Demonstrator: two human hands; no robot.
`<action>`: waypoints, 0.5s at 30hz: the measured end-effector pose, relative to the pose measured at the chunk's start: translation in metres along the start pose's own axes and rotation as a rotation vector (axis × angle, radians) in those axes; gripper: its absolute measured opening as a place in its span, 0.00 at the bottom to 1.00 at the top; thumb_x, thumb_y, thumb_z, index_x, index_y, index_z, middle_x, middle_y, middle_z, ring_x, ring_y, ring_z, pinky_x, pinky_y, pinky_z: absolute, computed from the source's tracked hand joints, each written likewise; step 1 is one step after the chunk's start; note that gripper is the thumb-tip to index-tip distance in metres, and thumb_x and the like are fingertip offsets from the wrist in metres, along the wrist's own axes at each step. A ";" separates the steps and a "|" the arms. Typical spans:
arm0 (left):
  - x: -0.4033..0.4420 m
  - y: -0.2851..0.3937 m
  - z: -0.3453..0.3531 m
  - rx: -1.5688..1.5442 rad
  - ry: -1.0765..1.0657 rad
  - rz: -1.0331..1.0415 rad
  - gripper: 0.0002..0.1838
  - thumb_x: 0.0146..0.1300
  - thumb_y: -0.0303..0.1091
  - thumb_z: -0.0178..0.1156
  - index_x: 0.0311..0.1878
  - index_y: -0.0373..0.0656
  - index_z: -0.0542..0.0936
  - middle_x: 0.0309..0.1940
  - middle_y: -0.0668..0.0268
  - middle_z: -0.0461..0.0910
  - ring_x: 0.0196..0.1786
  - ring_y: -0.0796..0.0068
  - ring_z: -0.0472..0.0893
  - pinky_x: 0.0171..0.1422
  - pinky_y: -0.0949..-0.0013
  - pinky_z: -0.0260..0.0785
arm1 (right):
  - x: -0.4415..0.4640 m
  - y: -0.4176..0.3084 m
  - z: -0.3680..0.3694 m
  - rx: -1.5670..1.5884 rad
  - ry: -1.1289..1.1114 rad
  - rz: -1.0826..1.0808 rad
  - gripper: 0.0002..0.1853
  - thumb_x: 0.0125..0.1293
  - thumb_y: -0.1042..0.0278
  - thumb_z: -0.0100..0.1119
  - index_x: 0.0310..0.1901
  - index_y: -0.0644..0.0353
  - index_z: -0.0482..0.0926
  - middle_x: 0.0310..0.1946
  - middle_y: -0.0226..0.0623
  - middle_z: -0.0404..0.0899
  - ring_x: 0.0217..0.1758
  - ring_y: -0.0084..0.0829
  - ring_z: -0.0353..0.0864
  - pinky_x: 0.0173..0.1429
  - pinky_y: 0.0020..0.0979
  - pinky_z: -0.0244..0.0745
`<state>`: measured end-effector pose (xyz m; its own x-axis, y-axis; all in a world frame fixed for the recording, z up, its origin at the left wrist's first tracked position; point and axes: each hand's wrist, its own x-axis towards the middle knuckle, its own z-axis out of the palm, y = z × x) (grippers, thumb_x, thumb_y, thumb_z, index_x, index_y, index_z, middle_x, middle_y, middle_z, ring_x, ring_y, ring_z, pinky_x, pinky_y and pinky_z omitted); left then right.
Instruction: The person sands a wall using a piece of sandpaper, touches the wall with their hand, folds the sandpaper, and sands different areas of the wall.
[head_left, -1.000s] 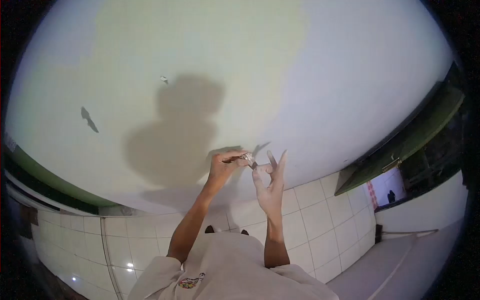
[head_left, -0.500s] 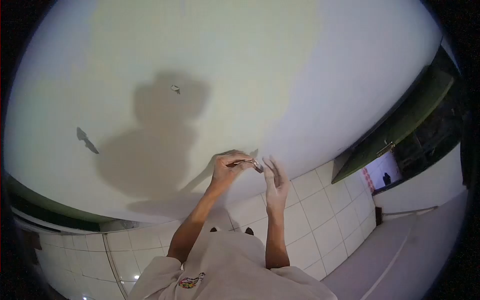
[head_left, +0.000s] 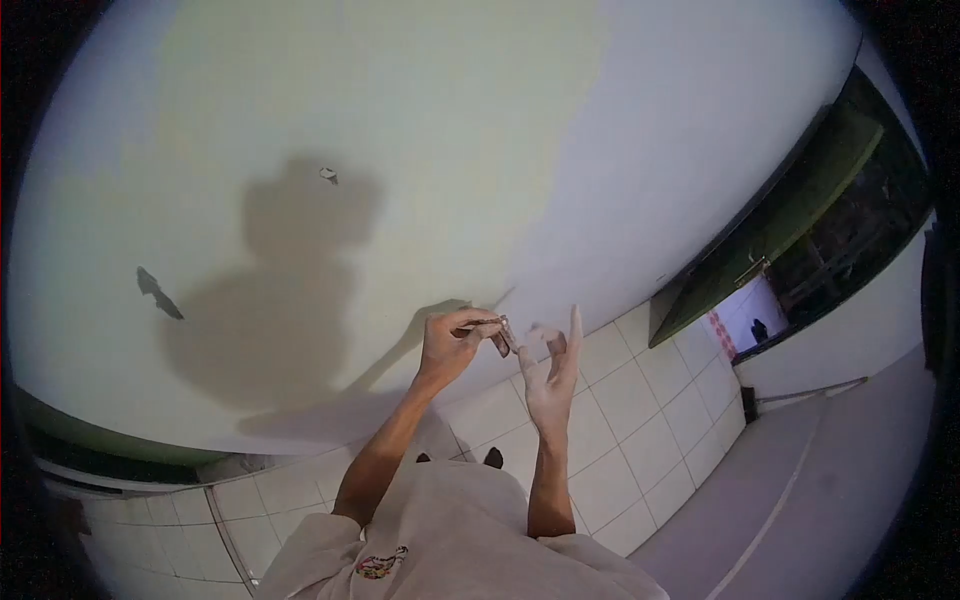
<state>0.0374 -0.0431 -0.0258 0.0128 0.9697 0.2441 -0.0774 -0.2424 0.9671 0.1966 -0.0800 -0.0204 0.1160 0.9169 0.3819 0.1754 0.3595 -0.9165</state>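
Between its thumb and fingers, my left hand (head_left: 452, 342) pinches a small brownish item (head_left: 502, 337), too small to name, in front of the pale wall (head_left: 440, 120). My right hand (head_left: 548, 375) is just to the right of it, with one finger stretched up and the others partly bent. Its thumb tip is close to the small item; whether they touch is unclear.
An open green door (head_left: 760, 240) stands at the right beside a dark doorway. White floor tiles (head_left: 630, 430) lie below, with my shoe tips near the wall. The wall has a dark chipped mark (head_left: 158, 292) and a small white one (head_left: 328, 175).
The view has shifted, and my shadow lies farther left on the wall. My right hand's fingers have drawn together and then spread again beside the small item.
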 end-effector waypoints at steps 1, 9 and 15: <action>0.000 0.003 0.000 0.005 0.000 0.009 0.08 0.65 0.25 0.63 0.41 0.29 0.84 0.31 0.57 0.86 0.32 0.70 0.86 0.39 0.70 0.79 | -0.001 0.000 -0.001 0.040 -0.057 0.106 0.50 0.63 0.81 0.59 0.79 0.59 0.35 0.54 0.46 0.77 0.63 0.39 0.73 0.78 0.48 0.51; 0.002 -0.024 0.001 0.063 0.068 0.026 0.07 0.64 0.24 0.63 0.39 0.28 0.84 0.31 0.57 0.86 0.31 0.70 0.86 0.40 0.68 0.79 | 0.002 0.004 0.010 -0.101 -0.008 -0.156 0.49 0.65 0.83 0.57 0.79 0.60 0.34 0.43 0.37 0.77 0.52 0.31 0.77 0.79 0.48 0.50; -0.001 0.000 0.007 0.106 0.057 -0.049 0.06 0.63 0.23 0.63 0.39 0.30 0.84 0.32 0.60 0.86 0.35 0.73 0.86 0.43 0.69 0.79 | 0.004 0.024 -0.001 0.097 -0.026 0.110 0.47 0.63 0.80 0.62 0.79 0.58 0.44 0.31 0.32 0.72 0.52 0.33 0.76 0.65 0.37 0.66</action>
<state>0.0440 -0.0444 -0.0255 -0.0431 0.9799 0.1948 0.0280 -0.1937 0.9807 0.2019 -0.0674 -0.0408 0.1035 0.9555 0.2763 0.0671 0.2704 -0.9604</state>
